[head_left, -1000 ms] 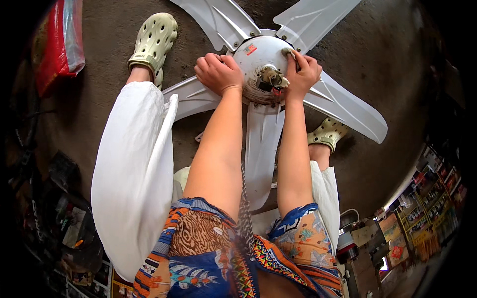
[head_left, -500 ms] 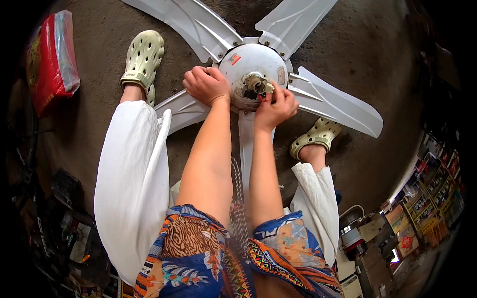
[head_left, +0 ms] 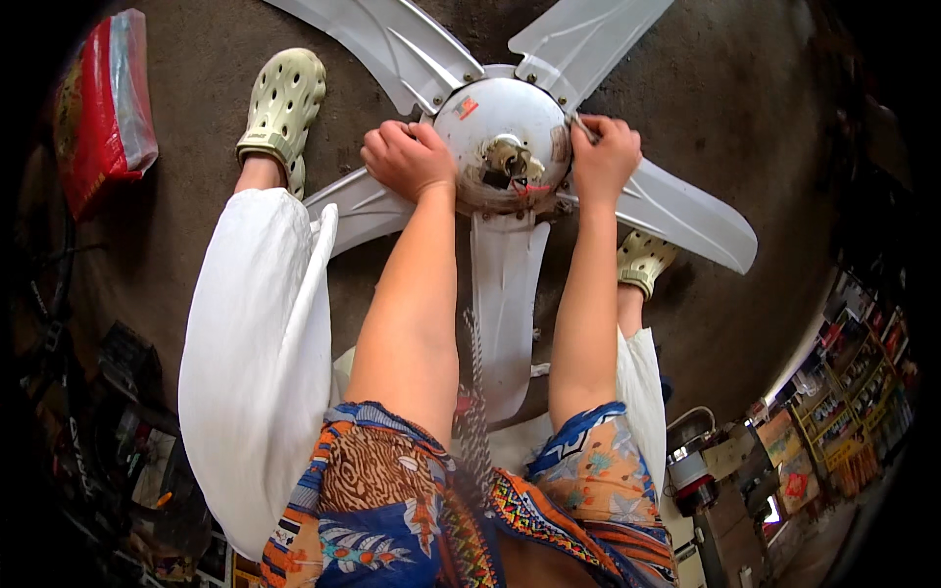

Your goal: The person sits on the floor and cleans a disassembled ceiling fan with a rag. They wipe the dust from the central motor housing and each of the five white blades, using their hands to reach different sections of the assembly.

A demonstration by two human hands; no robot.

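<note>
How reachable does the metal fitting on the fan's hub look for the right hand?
Probably yes: the right hand is at the rim of the hub, and nothing visible blocks the metal fitting.

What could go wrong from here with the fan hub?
1. Red wiring lies exposed at the middle of the hub; the right hand, close by at the hub's edge, might snag it.
2. The right clog sits right by a white blade; shifting that foot could knock or bend it.
3. The left hand is bare beside the hub, so an edge might scrape it.
</note>
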